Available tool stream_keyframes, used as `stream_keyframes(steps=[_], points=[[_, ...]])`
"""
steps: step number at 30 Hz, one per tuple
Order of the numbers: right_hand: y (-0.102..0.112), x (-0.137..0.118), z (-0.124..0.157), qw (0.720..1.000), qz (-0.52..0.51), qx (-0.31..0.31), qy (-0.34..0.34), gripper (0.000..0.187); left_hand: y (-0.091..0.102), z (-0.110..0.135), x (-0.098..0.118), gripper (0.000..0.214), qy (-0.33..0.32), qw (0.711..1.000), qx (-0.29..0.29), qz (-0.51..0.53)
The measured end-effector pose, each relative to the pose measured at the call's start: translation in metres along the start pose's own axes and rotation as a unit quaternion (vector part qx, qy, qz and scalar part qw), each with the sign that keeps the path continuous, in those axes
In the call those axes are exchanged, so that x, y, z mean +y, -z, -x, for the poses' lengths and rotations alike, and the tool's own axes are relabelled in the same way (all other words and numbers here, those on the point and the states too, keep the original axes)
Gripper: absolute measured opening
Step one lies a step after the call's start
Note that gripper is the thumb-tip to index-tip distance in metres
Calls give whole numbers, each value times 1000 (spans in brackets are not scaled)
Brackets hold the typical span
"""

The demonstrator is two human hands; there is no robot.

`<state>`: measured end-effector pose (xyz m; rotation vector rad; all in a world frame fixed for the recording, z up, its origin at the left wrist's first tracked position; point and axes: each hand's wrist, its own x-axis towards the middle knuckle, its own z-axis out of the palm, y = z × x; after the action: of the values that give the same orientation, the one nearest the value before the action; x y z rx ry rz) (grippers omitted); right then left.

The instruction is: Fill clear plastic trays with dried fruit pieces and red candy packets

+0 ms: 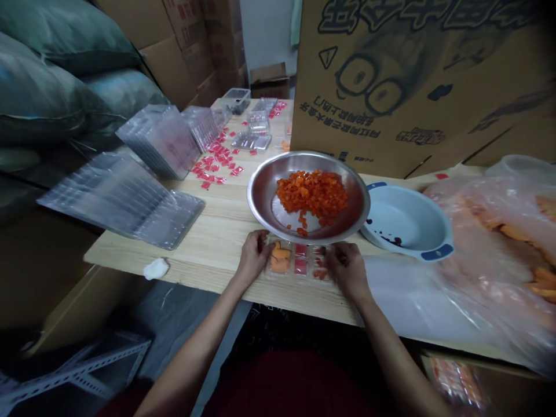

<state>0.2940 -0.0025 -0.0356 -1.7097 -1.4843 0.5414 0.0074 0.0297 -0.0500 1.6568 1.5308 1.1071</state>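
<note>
both hands [255, 255] [347, 267] – clear tray [299, 263] between

Head-worn view, single camera: you look from above the near edge of the table [217, 231], forward and down, with the steel bowl [263, 194] close below and near the frame's centre. Your left hand [254, 255] and right hand [347, 267] enter from the bottom edge and lie just nearer to you than the bowl, while the cardboard box [412, 87] just behind the bowl closes the far view to its right.
</note>
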Motion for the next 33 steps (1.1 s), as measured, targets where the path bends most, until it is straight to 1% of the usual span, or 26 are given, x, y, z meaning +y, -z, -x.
stream_keyframes(steps=[2, 5, 7, 9, 11, 13, 14, 16, 18, 19, 21, 23, 25, 26, 27, 28, 30, 32, 33], points=[[2, 3, 3, 1000, 22, -12, 7, 51, -3, 2, 2, 31, 1, 1000, 7, -23], [4, 5, 11, 999, 23, -43, 6, 51, -3, 8, 6, 28, -4, 997, -9, -81], [4, 5, 16, 999, 21, -41, 12, 50, 0, 14, 9, 28, 0, 994, -27, -109], [1, 2, 20, 999, 22, -29, 21, 48, 3, 22, 13, 30, 15, 993, -45, -112], [-3, -2, 23, 999, 19, -22, 31, 44, 4, 33, 17, 37, 49, 995, -60, -62], [-4, -7, 23, 999, 12, -21, 42, 39, 2, 47, 21, 47, 113, 989, -66, 64], [-3, -9, 24, 999, 9, -22, 46, 37, 0, 55, 23, 53, 157, 975, -68, 143], [6, -13, 30, 998, 7, -24, 55, 37, -4, 72, 27, 69, 248, 925, -67, 281], [24, -15, 43, 997, 27, -19, 63, 38, -5, 87, 30, 82, 314, 877, -60, 359], [36, -14, 52, 996, 53, -16, 64, 36, -4, 93, 31, 81, 335, 861, -54, 379], [61, -8, 71, 987, 152, -11, 55, 30, 0, 103, 33, 67, 356, 841, -42, 405], [82, 2, 87, 958, 285, -17, 36, 22, 4, 108, 35, 54, 367, 824, -40, 429], [93, 11, 96, 920, 389, -29, 21, 16, 6, 111, 36, 49, 368, 810, -42, 455], [95, 13, 98, 907, 420, -35, 16, 14, 6, 112, 37, 48, 366, 805, -45, 464], [95, 13, 99, 900, 434, -42, 15, 13, 5, 112, 38, 47, 365, 802, -48, 471], [93, 11, 99, 898, 437, -49, 19, 12, 3, 113, 38, 47, 365, 800, -50, 475], [85, 2, 98, 904, 421, -64, 38, 12, 0, 113, 38, 48, 368, 796, -51, 479], [74, -10, 96, 908, 407, -86, 52, 17, -2, 113, 39, 49, 372, 791, -48, 483], [68, -16, 95, 905, 411, -101, 46, 17, -3, 113, 39, 49, 373, 789, -43, 486]])
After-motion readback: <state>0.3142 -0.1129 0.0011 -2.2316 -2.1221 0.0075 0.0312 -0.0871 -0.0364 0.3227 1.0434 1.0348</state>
